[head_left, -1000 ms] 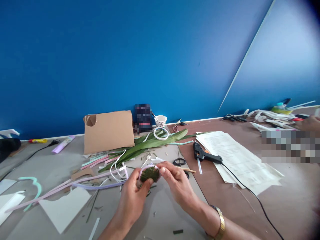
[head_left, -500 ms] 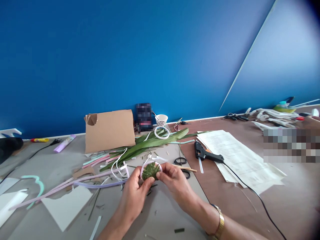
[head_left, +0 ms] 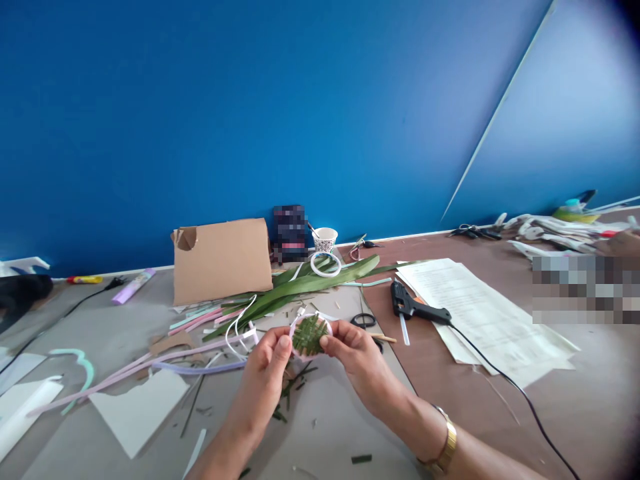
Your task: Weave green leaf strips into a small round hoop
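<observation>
Between my hands is a small round disc of woven green leaf strips with a pale pink rim. My left hand pinches its left edge, the thumb pointing up. At the right edge, my right hand grips it with the thumb on the front; a gold watch is on that wrist. Behind the disc lie long green leaves with a white ring on top. Black scissors lie beyond my right hand, partly hidden by it. Dark green scraps lie on the table under the disc.
Right of my hands lie a black glue gun with its cord and printed sheets. A cardboard piece and paper cup stand by the blue wall. Pastel strips and white board lie left. Another person's hand is far right.
The disc has been raised slightly and tilted so more of its woven face shows. My left thumb has shifted from its front to the left edge. More green scraps show below it.
</observation>
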Motion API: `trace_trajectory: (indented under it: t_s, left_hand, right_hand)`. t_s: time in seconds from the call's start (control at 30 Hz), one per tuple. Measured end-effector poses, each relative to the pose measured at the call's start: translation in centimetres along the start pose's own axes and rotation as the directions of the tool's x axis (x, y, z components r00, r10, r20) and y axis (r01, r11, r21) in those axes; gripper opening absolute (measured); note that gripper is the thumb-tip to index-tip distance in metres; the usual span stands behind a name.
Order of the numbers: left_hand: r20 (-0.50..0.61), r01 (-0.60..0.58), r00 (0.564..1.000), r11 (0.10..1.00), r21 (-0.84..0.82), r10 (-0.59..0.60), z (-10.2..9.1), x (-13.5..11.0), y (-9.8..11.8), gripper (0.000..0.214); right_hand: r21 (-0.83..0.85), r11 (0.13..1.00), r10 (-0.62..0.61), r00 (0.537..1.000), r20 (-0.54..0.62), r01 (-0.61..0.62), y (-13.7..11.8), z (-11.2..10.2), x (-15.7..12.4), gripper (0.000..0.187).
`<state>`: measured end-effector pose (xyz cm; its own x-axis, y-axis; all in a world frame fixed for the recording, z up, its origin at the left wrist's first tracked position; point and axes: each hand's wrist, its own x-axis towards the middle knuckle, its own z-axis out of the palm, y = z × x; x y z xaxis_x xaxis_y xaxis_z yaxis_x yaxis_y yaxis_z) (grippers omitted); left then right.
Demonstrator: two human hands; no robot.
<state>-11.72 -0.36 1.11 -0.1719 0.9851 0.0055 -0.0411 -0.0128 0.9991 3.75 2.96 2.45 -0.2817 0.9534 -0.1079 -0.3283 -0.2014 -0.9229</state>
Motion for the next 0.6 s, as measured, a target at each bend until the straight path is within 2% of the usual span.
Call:
trace_trajectory:
  t_s: [0.17, 0.3, 0.47, 0.6]
  left_hand:
    - [0.056, 0.084, 0.995, 0.989, -0.122, -0.077, -0.1, 0.1, -0.7, 0.035]
    - [0.060, 0.113, 0.993, 0.987, -0.113, -0.106, -0.1, 0.0, -0.4, 0.032]
    - [-0.011, 0.126, 0.992, 0.986, -0.111, -0.128, 0.2, -0.1, 0.0, 0.030]
    - [0.057, 0.156, 0.987, 0.978, -0.137, -0.150, 0.3, -0.2, 0.4, 0.035]
  right_hand:
    - [0.020, 1.000, 0.001, 1.000, 0.004, -0.001, 0.2, -0.1, 0.0, 0.019]
    - [-0.005, 1.000, -0.002, 1.000, 0.006, 0.002, 0.4, -0.1, 0.1, 0.019]
    - [-0.036, 0.999, -0.013, 1.000, 0.000, 0.013, 0.3, 0.0, 0.1, 0.020]
    - [-0.054, 0.999, 0.003, 1.000, -0.007, -0.003, 0.0, 0.0, 0.0, 0.020]
